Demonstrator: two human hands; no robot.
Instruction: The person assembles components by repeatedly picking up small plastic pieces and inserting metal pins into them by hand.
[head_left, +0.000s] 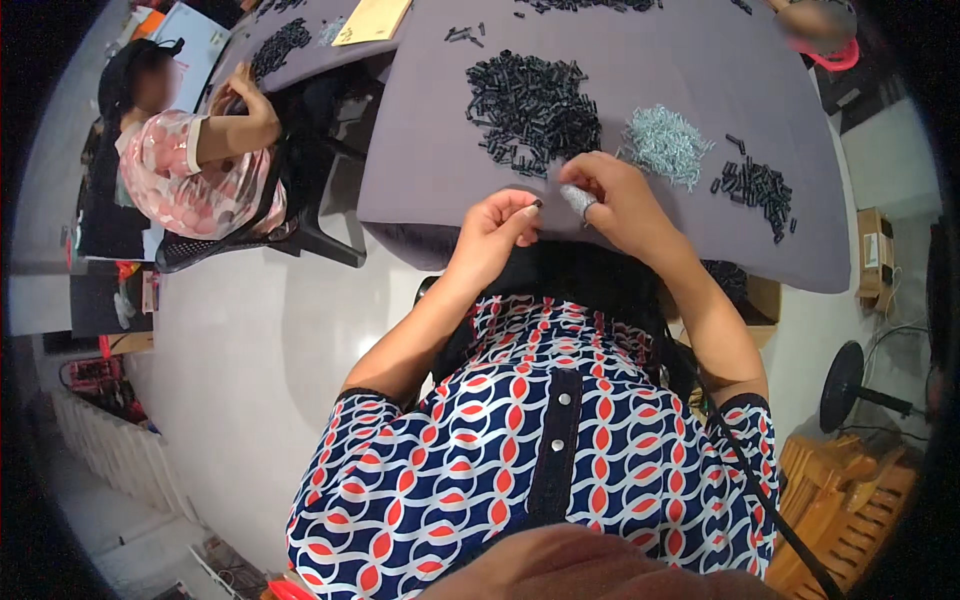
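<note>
My left hand (497,232) is at the table's near edge, with thumb and forefinger pinched on a small black plastic piece (537,203). Just to its right, my right hand (622,200) has its fingers bent toward the thumb, which wears a silvery-grey wrap (579,201). Whatever lies between those right fingertips is too small to make out. Beyond both hands spreads a big heap of short black plastic pieces (530,108). A pile of small shiny silver pieces (667,145) sits right of my right hand, and a smaller heap of black pieces (760,192) lies farther right.
A grey cloth covers the table (425,150). At the left, another person (200,165) sits on a black chair (270,235) by a second table section. Beyond the right edge stand a black fan (843,386) and a wooden chair (840,500). Part of someone (818,22) shows at far right.
</note>
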